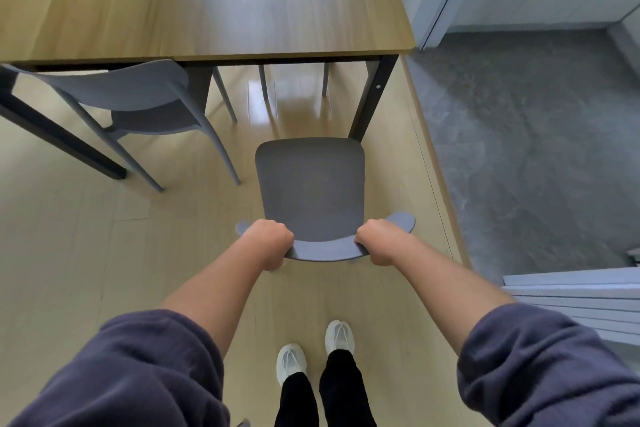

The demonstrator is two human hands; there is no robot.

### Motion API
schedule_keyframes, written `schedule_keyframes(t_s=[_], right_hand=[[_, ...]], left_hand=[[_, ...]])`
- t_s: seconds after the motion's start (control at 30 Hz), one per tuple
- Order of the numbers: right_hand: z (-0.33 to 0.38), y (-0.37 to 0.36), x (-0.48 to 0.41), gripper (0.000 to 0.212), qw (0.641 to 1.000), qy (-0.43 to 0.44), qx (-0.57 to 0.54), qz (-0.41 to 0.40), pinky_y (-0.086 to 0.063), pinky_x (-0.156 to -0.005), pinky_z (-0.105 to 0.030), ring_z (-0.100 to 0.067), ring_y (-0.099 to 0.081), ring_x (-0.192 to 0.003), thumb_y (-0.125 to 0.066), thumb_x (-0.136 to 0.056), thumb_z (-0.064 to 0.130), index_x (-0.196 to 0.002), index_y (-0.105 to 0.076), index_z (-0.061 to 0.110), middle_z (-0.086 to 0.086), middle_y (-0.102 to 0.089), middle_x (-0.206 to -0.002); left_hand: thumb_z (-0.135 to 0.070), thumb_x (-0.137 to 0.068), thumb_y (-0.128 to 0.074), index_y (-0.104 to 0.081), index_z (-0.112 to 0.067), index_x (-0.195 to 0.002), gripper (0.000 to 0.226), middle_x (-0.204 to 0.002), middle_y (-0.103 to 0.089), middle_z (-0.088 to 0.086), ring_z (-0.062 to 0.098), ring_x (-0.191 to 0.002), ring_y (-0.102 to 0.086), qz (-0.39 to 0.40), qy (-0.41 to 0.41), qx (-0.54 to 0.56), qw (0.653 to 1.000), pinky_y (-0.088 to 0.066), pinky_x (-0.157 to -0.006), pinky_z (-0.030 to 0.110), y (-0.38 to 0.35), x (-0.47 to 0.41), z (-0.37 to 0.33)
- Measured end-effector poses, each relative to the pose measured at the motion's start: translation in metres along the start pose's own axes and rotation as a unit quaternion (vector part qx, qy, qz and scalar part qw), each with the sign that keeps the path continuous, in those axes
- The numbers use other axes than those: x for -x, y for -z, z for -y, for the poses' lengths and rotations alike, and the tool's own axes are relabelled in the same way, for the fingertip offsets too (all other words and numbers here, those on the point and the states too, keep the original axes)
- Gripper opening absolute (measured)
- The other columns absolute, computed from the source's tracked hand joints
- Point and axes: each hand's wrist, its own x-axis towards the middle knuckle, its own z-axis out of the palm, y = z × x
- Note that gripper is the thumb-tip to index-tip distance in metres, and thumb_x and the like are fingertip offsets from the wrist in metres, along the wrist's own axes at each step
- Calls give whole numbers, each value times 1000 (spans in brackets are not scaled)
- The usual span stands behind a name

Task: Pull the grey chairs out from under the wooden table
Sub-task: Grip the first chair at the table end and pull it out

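A grey chair (311,187) stands on the floor in front of me, its whole seat out from under the wooden table (207,0). My left hand (268,241) grips the left part of its curved backrest. My right hand (379,241) grips the right part of the same backrest. A second grey chair (138,90) stands to the left, its seat partly tucked beneath the table edge and its backrest turned toward me.
Black table legs (372,97) stand just behind the near chair and at far left. More grey chair legs (263,83) show under the table's far side. Grey stone flooring (519,149) lies right, stacked pale boards (581,302) at right, my white shoes (311,350) below.
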Motion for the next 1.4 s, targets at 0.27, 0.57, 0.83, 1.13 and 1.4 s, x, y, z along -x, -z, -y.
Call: schedule_keyframes(t_s=[0.27,0.57,0.83,1.13,1.4], right_hand=[[9,-19,24,20,1000,5,1,7,-43,-66,-31,-27,-51,-77,-45,-82,-3,-86,-54,14,-7,-53,-89],[19,-50,61,21,999,23,17,16,-41,-65,-32,-27,-51,-77,-46,-82,-1,-89,-60,13,-7,-53,-89],[25,-77,85,24,999,33,10,16,-43,-67,-32,-27,-52,-79,-47,-82,-1,-93,-64,11,-7,-53,-89],[32,-96,104,26,999,36,2,16,-42,-66,-31,-27,-51,-78,-48,-84,-1,-100,-67,7,-8,-52,-87],[40,-101,115,25,999,38,4,21,-41,-67,-31,-27,-49,-79,-50,-85,0,-102,-67,5,-7,-49,-79]], left_hand=[[-6,-86,-47,-64,-15,-107,28,-110,-66,5,25,-99,-64,-4,11,15,1000,-42,-69,30,-13,18,-26],[-6,-85,-52,-65,-16,-106,26,-111,-66,5,26,-101,-64,3,31,38,999,-44,-73,31,-31,46,-71],[-4,-86,-49,-64,-14,-107,28,-110,-66,6,26,-99,-64,2,38,42,998,-44,-72,31,-46,63,-104],[-4,-86,-45,-65,-14,-108,31,-109,-66,6,25,-95,-64,3,24,32,999,-40,-68,30,-58,73,-124],[-4,-87,-45,-64,-12,-110,31,-111,-66,7,26,-97,-64,7,13,19,1000,-41,-69,31,-63,81,-130]])
